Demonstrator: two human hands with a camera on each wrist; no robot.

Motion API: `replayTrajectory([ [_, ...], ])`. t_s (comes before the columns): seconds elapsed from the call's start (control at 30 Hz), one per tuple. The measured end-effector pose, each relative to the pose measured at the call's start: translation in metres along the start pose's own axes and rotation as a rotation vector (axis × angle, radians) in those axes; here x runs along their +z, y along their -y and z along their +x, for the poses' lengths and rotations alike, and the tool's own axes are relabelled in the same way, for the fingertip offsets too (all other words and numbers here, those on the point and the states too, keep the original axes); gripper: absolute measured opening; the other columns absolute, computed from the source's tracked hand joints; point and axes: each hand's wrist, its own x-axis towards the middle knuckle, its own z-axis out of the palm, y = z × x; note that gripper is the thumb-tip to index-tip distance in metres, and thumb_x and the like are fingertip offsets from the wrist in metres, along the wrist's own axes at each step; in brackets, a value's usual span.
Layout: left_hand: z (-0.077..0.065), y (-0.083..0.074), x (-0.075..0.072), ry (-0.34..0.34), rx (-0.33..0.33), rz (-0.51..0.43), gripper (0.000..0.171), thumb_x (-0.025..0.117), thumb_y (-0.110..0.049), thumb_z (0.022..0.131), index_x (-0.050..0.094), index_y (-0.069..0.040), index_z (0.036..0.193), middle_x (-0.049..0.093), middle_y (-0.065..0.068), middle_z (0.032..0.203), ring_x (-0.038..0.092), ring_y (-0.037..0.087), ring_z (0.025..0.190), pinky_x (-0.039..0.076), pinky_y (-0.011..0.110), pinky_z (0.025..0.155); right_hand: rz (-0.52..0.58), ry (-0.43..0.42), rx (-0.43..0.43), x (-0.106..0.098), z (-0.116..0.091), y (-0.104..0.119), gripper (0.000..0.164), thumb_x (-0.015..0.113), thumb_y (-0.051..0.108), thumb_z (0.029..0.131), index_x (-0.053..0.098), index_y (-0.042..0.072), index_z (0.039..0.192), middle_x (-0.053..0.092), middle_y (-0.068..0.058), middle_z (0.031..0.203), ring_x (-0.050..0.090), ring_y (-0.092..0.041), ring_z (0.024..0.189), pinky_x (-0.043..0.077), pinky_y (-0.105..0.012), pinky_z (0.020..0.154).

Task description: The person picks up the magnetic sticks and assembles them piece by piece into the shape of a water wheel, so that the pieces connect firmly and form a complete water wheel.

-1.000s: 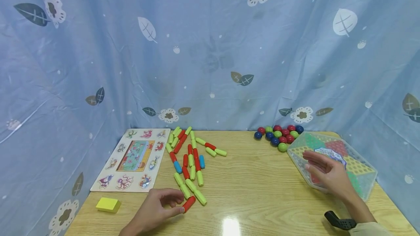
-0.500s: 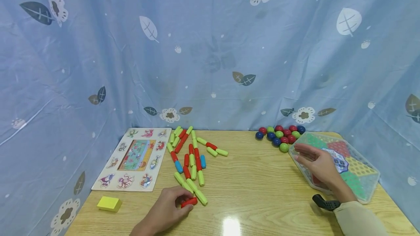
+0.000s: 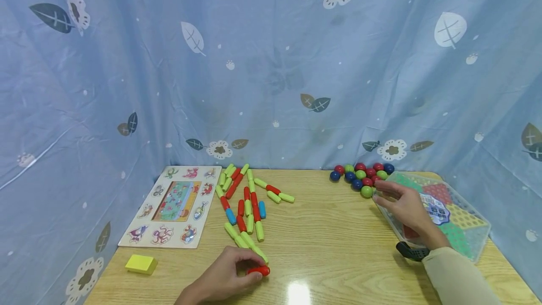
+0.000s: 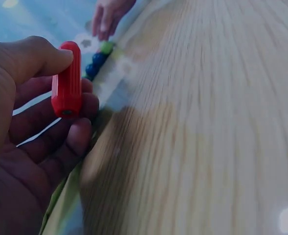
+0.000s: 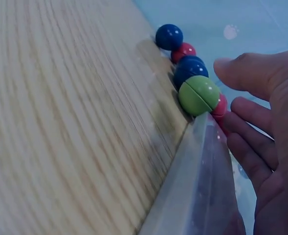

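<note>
My left hand point(image 3: 228, 271) pinches a short red ribbed rod point(image 4: 67, 90) between thumb and fingers, near the front of the table. Just beyond it, a chain of green rods point(image 3: 251, 242) and other red, green and blue rods lie on the wood. On the right, my right hand point(image 3: 405, 205) is over a clear-lidded game board point(image 3: 465, 216) with coloured pegged or dimpled triangles. Its fingers are spread loosely and hold nothing. Close to those fingertips in the right wrist view sits a green ball point(image 5: 198, 96), beside blue and red ones.
A white puzzle board point(image 3: 196, 170) with sea animals lies at the left. In front of it is a yellow block point(image 3: 141, 264). Several red, green and blue balls point(image 3: 356, 183) cluster at the back right. A blue patterned curtain point(image 3: 271, 69) closes off the back and sides.
My left hand has moved to the right and nearer the front edge with the red rod, which has turned from slanted to nearly crosswise. My right hand has shifted left toward the balls.
</note>
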Motion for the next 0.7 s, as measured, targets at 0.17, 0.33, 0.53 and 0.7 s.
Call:
replayTrajectory([
  [0.17,0.012,-0.002,0.008,0.022,0.004,-0.003,0.017,0.078,-0.027,0.103,0.082,-0.022,0.118,0.079,-0.015,0.106,0.067,-0.001,0.093,0.058,0.021,0.088,-0.016,-0.021,-0.047,0.006,0.010,0.000,0.054,0.080,0.028,0.103,0.066,0.003,0.149,0.071,-0.022,0.143,0.070,-0.045,0.127,0.050,-0.006,0.087],
  [0.33,0.020,-0.001,0.010,0.008,-0.002,-0.013,0.016,0.077,-0.026,0.104,0.083,-0.020,0.118,0.080,-0.014,0.106,0.069,0.000,0.094,0.059,0.022,0.088,-0.083,-0.041,-0.058,0.012,0.020,0.002,0.050,0.083,0.026,0.100,0.070,0.003,0.143,0.075,-0.021,0.137,0.073,-0.046,0.120,0.052,-0.013,0.086],
  [0.53,0.030,0.000,0.010,-0.017,-0.008,-0.030,0.015,0.077,-0.024,0.104,0.083,-0.022,0.117,0.081,-0.013,0.106,0.072,0.001,0.096,0.059,0.022,0.090,-0.177,-0.065,-0.090,0.018,0.027,0.003,0.041,0.087,0.017,0.095,0.077,0.006,0.133,0.078,-0.023,0.127,0.075,-0.046,0.112,0.061,-0.047,0.087],
  [0.7,0.039,-0.004,0.012,-0.040,-0.044,-0.053,0.015,0.077,-0.024,0.104,0.083,-0.024,0.118,0.081,-0.011,0.108,0.072,0.003,0.099,0.059,0.022,0.091,-0.223,-0.096,-0.152,0.025,0.026,0.010,0.033,0.089,0.010,0.091,0.082,0.007,0.123,0.080,-0.023,0.119,0.075,-0.047,0.108,0.059,-0.054,0.088],
])
